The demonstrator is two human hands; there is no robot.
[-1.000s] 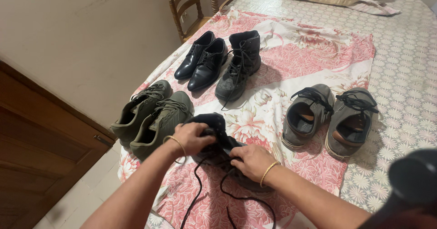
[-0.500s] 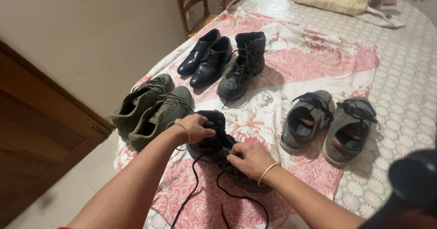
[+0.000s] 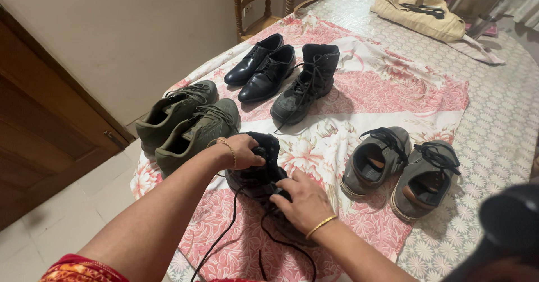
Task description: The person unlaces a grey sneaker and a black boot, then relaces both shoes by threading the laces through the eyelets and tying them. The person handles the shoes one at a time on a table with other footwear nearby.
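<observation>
Both hands, left hand (image 3: 242, 150) and right hand (image 3: 300, 200), grip a black boot (image 3: 259, 172)

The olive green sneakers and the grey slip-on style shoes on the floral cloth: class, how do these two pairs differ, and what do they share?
The olive green sneakers lie at the cloth's left edge, near the left hand; the grey shoes sit further right, beyond the right hand. The sneakers' laces match their green uppers, while the grey shoes carry contrasting black laces. The sneakers' soles are dark; the grey shoes' soles are pale. Both pairs stand upright, side by side, untouched.

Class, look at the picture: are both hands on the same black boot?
Yes, the left hand grips the black boot at its top and the right hand presses its laces.
</observation>
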